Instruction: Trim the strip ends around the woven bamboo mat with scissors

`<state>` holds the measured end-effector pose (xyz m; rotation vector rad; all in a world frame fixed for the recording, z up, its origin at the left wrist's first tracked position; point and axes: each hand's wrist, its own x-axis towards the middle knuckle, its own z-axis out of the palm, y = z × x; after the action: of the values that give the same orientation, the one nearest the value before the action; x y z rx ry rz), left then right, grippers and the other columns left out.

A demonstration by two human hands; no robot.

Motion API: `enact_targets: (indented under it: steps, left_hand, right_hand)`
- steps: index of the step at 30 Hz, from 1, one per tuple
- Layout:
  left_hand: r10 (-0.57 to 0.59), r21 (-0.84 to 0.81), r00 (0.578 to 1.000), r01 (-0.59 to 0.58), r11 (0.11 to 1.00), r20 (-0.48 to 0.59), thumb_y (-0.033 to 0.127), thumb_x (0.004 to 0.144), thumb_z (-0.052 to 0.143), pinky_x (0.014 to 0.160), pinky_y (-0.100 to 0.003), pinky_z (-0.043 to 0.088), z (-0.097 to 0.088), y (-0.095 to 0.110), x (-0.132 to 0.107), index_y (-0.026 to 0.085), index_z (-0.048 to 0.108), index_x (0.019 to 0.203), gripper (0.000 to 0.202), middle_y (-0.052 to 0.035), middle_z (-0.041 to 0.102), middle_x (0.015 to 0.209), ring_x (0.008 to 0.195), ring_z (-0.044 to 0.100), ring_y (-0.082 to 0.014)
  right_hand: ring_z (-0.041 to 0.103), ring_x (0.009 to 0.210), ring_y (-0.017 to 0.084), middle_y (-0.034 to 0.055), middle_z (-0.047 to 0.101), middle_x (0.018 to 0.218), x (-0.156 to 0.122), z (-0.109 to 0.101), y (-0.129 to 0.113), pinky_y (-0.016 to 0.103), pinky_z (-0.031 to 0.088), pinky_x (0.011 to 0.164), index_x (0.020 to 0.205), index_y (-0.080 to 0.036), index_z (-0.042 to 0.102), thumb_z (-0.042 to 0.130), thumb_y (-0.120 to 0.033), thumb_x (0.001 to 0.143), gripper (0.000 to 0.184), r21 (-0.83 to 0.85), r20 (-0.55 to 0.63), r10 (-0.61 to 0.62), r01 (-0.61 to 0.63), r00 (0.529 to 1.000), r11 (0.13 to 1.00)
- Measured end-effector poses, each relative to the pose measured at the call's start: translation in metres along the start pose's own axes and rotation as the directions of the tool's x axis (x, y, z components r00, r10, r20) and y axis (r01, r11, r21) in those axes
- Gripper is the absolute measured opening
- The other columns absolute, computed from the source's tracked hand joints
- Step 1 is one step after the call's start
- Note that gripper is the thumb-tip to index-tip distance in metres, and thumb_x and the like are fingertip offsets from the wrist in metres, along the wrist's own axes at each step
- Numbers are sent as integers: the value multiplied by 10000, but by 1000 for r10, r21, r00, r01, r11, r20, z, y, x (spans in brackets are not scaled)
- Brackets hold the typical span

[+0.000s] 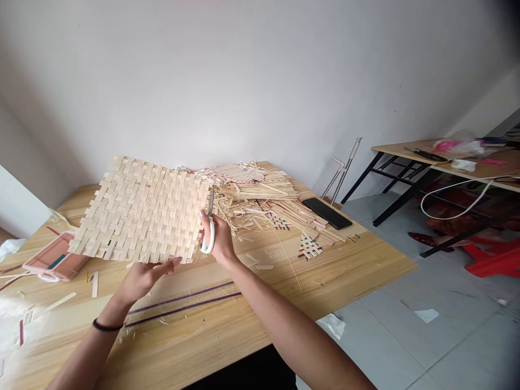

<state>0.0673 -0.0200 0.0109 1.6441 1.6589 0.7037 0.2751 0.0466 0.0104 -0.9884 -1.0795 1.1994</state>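
Observation:
A woven mat (146, 211) of pale flat strips is held up, tilted, above the table. Short strip ends stick out along its edges. My left hand (148, 279) grips its lower edge, the thumb on the near side and the other fingers hidden beneath. At the mat's right edge, my right hand (221, 238) is closed round white-handled scissors (208, 241), their blades pointing up along that edge. The right fingers also seem to touch the mat there. Two dark purple strips (182, 300) lie on the table below my hands.
Loose strips (264, 189) and offcuts pile up behind the mat, beside a black phone (327, 212). Small woven pieces (311, 246) with coloured strips lie on the wooden table (357, 271). A pink basket (60, 260) stands at left. Another table (406, 146) and a red stool (491, 260) are at right.

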Motion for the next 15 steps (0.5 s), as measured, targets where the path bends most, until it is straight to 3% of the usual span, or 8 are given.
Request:
enact_targets:
  steps: [7, 12, 15]
  left_hand:
    - [88, 3, 996, -88, 996, -9, 730, 786, 679, 762, -316, 556, -2, 3, -2, 248, 733, 595, 521, -43, 774, 736, 821, 741, -276]
    - [145, -30, 989, -145, 989, 0, 700, 782, 688, 734, -335, 567, -1, 8, -2, 249, 737, 597, 489, -45, 765, 707, 760, 727, -272]
    - [113, -69, 994, -113, 991, 3, 670, 756, 722, 728, -343, 581, -1, 10, -2, 252, 741, 589, 450, -46, 764, 706, 759, 726, -276]
  right_hand:
    - [511, 373, 113, -65, 516, 494, 5, -3, 0, 206, 389, 323, 755, -224, 544, 633, -742, 857, 535, 14, 29, 8, -8, 1000, 1000]
    - [544, 406, 104, -67, 506, 544, 6, -5, -2, 205, 475, 385, 764, -222, 537, 625, -696, 883, 496, 1, 21, 6, -6, 1000, 1000]
    - [575, 444, 119, -52, 553, 574, 8, -7, -3, 221, 525, 434, 798, -221, 573, 603, -692, 891, 481, -26, -14, -6, 6, 1000, 1000]
